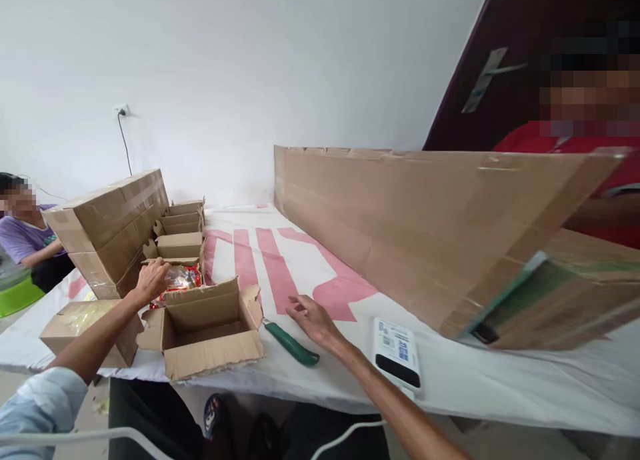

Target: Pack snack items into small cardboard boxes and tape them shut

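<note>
My left hand (151, 281) reaches over the near end of a row of cardboard boxes, its fingers curled against a clear plastic packet (181, 278) with red printing; its fingertips are partly hidden. Close in front of me stands an open cardboard box (215, 357) with its flaps spread and nothing visible inside. My right hand (313, 319) hovers above the table to the right of that box, fingers apart and holding nothing. Just beneath it lies a green-handled tool (291, 344), whose metal end is mostly hidden by the box flap.
Sealed cartons (113, 230) are stacked at the left, with a smaller taped box (83, 323) nearer me. Several open boxes (180, 243) line up behind. A long cardboard panel (425, 227) borders the right. A white device (397, 353) lies near the front edge. Two people sit nearby.
</note>
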A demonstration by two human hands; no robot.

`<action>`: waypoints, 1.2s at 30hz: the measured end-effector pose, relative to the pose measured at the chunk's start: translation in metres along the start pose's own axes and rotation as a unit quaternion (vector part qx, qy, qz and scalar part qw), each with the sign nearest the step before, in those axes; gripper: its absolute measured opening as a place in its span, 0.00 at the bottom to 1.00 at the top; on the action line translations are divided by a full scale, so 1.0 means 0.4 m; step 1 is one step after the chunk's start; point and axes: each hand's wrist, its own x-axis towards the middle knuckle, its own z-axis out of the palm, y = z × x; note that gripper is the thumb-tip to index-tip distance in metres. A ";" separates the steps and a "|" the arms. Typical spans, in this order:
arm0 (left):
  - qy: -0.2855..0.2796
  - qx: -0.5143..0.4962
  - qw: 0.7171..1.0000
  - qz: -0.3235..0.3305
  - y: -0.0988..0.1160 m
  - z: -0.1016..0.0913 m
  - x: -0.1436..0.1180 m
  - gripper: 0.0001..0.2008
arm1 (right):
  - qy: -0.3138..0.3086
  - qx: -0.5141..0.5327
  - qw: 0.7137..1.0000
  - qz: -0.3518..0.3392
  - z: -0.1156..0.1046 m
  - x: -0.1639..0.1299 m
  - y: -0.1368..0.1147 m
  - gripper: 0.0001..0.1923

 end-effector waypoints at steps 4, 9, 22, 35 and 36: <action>-0.018 0.007 1.000 0.005 0.002 0.005 -0.047 0.15 | 0.025 -0.019 0.999 -0.032 -0.010 -0.059 0.014 0.26; -0.053 0.009 0.998 0.027 0.010 0.021 -0.066 0.16 | 0.040 -0.042 0.997 -0.042 -0.003 -0.102 0.031 0.26; -0.116 0.062 0.985 0.115 0.046 0.025 0.040 0.21 | 0.004 -0.060 0.994 -0.093 0.028 -0.127 -0.011 0.21; -0.122 0.114 0.981 0.102 0.086 0.059 0.082 0.30 | -0.002 -0.119 0.981 -0.151 0.088 -0.145 0.008 0.15; -0.123 0.114 0.981 0.100 0.088 0.060 0.088 0.30 | 0.004 -0.124 0.980 -0.154 0.092 -0.148 0.013 0.15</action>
